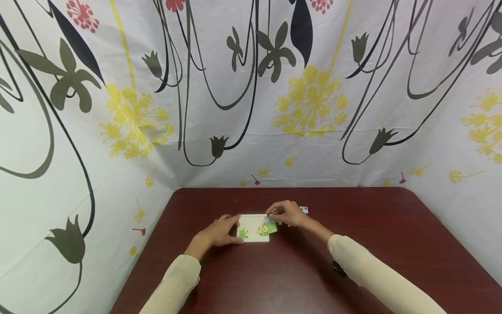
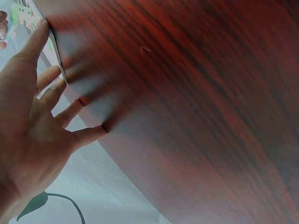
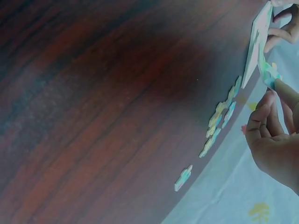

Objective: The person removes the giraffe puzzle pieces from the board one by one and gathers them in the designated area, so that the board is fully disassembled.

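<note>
A white puzzle board (image 1: 252,223) lies on the table, with a small green puzzle piece (image 1: 243,233) at its lower left corner. My left hand (image 1: 222,231) rests along the board's left side, thumb at the near edge and the other fingers spread out. In the left wrist view the thumb (image 2: 38,39) touches the board's rim. Over the board's right side, my right hand (image 1: 288,213) pinches a joined section of puzzle pieces (image 1: 269,227) between thumb and fingertips. The section, green with yellow and light blue, overhangs the right edge and looks tilted in the right wrist view.
Several loose puzzle pieces (image 3: 216,122) lie on the table right of the board, partly hidden behind my right hand in the head view. One piece (image 1: 303,209) sits farther off to the right. The dark red table (image 1: 251,274) meets a flowered cloth (image 1: 251,174) at its back edge.
</note>
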A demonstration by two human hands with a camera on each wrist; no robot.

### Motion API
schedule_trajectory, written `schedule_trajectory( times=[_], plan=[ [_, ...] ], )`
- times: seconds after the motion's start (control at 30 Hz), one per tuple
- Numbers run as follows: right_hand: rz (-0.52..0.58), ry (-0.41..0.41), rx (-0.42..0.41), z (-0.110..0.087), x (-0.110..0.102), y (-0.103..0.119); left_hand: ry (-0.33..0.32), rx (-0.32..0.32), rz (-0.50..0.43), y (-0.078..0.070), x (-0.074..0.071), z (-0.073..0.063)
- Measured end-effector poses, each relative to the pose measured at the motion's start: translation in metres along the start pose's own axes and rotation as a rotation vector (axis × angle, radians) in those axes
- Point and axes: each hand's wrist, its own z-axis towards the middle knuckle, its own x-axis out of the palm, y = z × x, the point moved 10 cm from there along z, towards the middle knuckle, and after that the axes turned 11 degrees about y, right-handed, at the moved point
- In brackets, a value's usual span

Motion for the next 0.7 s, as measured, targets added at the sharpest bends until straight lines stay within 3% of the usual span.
schedule_trajectory(
  times=[0.37,0.7],
  plan=[
    [0.042,-0.006,0.037,0.008,0.014,-0.002,0.013,-0.010,0.009,0.001,0.001,0.002],
    [-0.003,-0.003,-0.034,0.015,0.026,0.011,0.007,-0.013,0.009,0.002,0.001,0.001]
  ],
)
